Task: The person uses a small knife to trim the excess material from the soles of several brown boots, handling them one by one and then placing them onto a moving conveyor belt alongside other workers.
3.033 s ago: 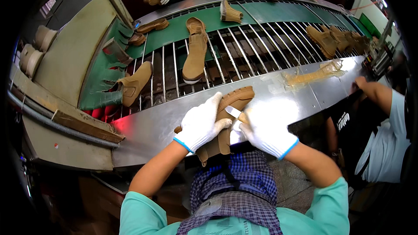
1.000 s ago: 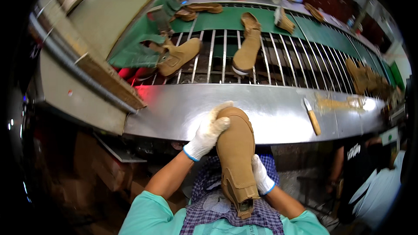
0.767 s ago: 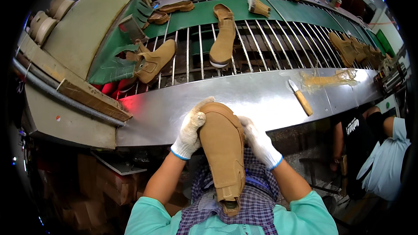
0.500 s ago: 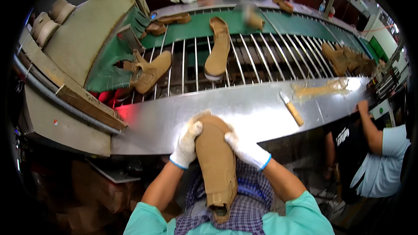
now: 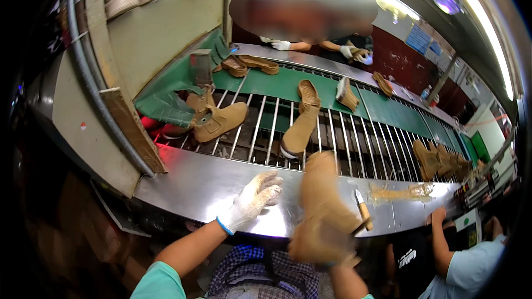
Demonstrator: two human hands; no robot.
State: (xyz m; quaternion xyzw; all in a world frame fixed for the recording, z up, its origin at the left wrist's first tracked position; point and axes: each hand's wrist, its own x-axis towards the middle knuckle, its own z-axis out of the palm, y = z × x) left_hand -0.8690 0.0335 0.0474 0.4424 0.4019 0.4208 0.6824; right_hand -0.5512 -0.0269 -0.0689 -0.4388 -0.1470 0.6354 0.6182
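Observation:
A tan boot (image 5: 321, 199), blurred by motion, is up in front of me over the metal ledge's near edge. My right forearm (image 5: 348, 283) runs up to it; the boot hides my right hand, which holds it. Left of the boot, my left hand (image 5: 255, 199), in a white knit glove with a blue cuff, is open and holds nothing, fingers stretched toward the rollers. A knife with a wooden handle (image 5: 363, 214) lies on the ledge, right beside the boot.
Beyond the metal ledge (image 5: 194, 185) runs a roller conveyor with a tan boot (image 5: 302, 130) on its bars. Another boot (image 5: 221, 122) sits by the green flap curtain (image 5: 172, 108). Several boots (image 5: 438, 158) stand at right. Co-workers are across the line and at my right.
My left hand has let go of the boot. The boot has swung right and turned, now with my right hand only. The view has tilted up.

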